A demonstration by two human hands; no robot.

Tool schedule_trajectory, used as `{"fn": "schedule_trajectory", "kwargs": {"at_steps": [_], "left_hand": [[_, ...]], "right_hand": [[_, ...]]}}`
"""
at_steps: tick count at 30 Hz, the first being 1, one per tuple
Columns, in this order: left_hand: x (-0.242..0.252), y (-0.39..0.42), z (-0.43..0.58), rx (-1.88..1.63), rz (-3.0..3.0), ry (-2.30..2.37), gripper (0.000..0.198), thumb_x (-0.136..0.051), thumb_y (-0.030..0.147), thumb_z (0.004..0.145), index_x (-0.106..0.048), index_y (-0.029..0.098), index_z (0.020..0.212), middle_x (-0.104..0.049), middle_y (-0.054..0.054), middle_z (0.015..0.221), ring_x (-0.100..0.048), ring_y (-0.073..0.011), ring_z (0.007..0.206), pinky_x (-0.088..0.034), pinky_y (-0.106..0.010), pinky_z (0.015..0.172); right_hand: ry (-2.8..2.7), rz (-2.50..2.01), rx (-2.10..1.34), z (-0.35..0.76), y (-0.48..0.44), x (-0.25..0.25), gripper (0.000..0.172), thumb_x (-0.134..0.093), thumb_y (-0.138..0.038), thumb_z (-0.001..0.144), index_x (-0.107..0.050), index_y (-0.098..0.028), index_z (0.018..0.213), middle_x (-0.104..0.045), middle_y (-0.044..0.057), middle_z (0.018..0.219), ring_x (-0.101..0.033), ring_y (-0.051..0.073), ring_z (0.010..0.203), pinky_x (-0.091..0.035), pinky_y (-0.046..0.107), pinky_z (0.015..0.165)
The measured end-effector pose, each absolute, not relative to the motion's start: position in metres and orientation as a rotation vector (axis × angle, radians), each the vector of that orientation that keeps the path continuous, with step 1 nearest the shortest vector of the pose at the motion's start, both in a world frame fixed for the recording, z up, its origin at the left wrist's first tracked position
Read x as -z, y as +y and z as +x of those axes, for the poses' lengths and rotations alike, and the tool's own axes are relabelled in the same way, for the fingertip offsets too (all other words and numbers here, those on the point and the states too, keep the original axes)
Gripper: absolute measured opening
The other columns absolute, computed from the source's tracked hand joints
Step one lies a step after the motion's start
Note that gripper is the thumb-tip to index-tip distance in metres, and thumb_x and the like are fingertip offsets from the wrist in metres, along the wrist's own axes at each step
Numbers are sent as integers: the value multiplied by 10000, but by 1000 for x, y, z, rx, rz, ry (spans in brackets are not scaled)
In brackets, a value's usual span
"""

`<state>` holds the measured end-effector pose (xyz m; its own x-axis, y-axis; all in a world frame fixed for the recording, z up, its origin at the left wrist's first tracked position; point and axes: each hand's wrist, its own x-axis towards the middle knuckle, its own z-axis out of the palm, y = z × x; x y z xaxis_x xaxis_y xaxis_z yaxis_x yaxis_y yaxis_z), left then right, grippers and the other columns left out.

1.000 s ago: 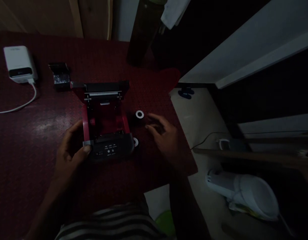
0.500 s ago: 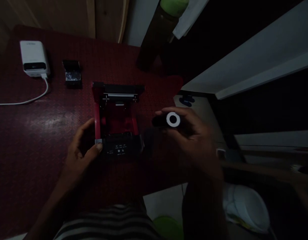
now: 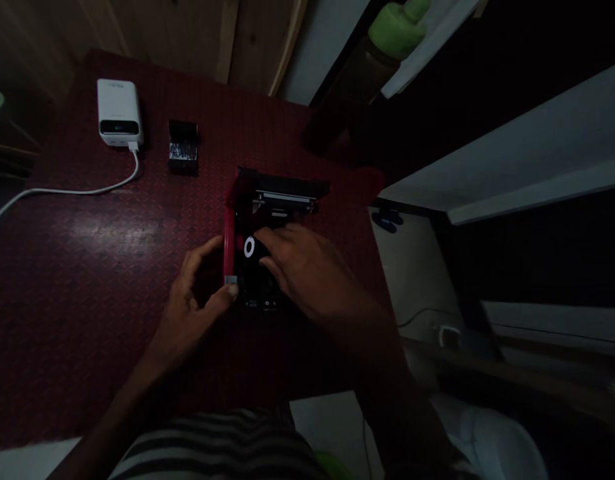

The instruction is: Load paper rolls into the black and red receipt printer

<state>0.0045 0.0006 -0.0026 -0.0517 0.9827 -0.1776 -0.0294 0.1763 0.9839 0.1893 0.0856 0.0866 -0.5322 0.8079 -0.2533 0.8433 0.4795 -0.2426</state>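
A small red and black printer [image 3: 230,220] stands open on the dark red table [image 3: 87,267], its lid [image 3: 287,188] tipped back. My left hand [image 3: 197,300] curls around the printer's left front corner, thumb on the edge. My right hand [image 3: 307,270] reaches over the open bay, fingers closed on a dark roll with a white core [image 3: 250,248], which sits low inside the bay. The scene is dim and the printer's front is partly hidden by my right hand.
A white power bank [image 3: 118,112] with a white cable [image 3: 62,193] lies at the table's far left. A small black box [image 3: 182,145] sits beside it. A green-capped bottle [image 3: 382,47] stands at the back. The table edge drops off to the right.
My right hand lifted the roll off the table to the right of the printer and carried it left into the open bay. My left hand stayed on the printer. The view shifted left.
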Motion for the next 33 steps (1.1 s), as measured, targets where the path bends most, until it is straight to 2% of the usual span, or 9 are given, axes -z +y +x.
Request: {"fn": "schedule_trajectory", "kwargs": {"at_steps": [6, 11, 15, 20, 22, 24, 28, 30, 33], "left_hand": [[6, 0, 4, -1111, 1019, 1306, 710, -835, 511, 996, -618, 308, 1640, -635, -115, 1714, -576, -373, 1630, -456, -566, 1352], [4, 1, 4, -1109, 1047, 1328, 695, -837, 525, 994, -639, 297, 1620, -647, -111, 1699, -570, -374, 1631, -439, -558, 1364], [3, 1, 4, -1111, 1044, 1311, 680, -838, 516, 1003, -638, 300, 1616, -666, -110, 1676, -603, -369, 1603, -474, -550, 1343], [5, 1, 4, -1133, 1047, 1301, 703, -846, 543, 1002, -638, 288, 1623, -662, -121, 1681, -604, -379, 1603, -495, -553, 1330], [6, 1, 3, -1130, 1050, 1306, 715, -849, 546, 998, -638, 285, 1629, -667, -122, 1680, -602, -388, 1608, -502, -557, 1326], [6, 2, 3, -1125, 1060, 1317, 733, -856, 557, 988, -638, 280, 1631, -674, -124, 1679, -604, -401, 1607, -513, -568, 1317], [1, -1, 4, -1121, 1028, 1314, 728, -865, 571, 985, -655, 283, 1620, -708, -120, 1656, -647, -404, 1566, -522, -590, 1316], [-3, -1, 5, -1136, 974, 1332, 702, -854, 582, 997, -674, 296, 1612, -724, -111, 1641, -663, -405, 1550, -552, -595, 1289], [-12, 11, 5, -1220, 980, 1423, 638, -827, 594, 1030, -706, 341, 1603, -719, -84, 1651, -634, -403, 1582, -561, -600, 1275]], "right_hand": [[2512, 1478, 464, 178, 102, -73, 363, -572, -7, 1089, -781, -227, 1289, -874, 113, 1153, -835, 291, 1021, -556, 350, 795], [2563, 1494, 503, 178, 108, -60, 343, -585, -37, 1088, -783, -190, 1323, -872, 140, 1138, -845, 306, 988, -559, 360, 781], [2643, 1546, 729, 189, 105, -54, 318, -659, -31, 1059, -792, -195, 1297, -869, 112, 1216, -825, 274, 1126, -591, 349, 927], [2801, 1455, 1024, 214, 90, -68, 505, -509, 34, 1064, -831, -242, 1339, -855, 70, 1403, -791, 236, 1302, -596, 390, 1137], [2884, 1314, 1144, 223, 83, -76, 507, -510, 7, 1079, -831, -250, 1376, -848, 58, 1437, -776, 224, 1343, -594, 394, 1167], [2954, 1221, 1196, 231, 78, -78, 441, -539, -32, 1100, -843, -248, 1337, -871, 54, 1360, -791, 223, 1274, -610, 395, 1128], [3068, 1183, 1155, 238, 75, -73, 302, -608, -58, 1118, -855, -230, 1094, -881, 51, 1107, -780, 230, 1040, -624, 393, 968], [3120, 1250, 1085, 238, 72, -70, 274, -632, -70, 1130, -842, -225, 1046, -862, 45, 1056, -754, 225, 986, -620, 388, 917], [3196, 1423, 886, 237, 61, -65, 273, -628, -66, 1145, -842, -219, 1073, -843, 57, 1066, -733, 224, 992, -628, 384, 900]]}}
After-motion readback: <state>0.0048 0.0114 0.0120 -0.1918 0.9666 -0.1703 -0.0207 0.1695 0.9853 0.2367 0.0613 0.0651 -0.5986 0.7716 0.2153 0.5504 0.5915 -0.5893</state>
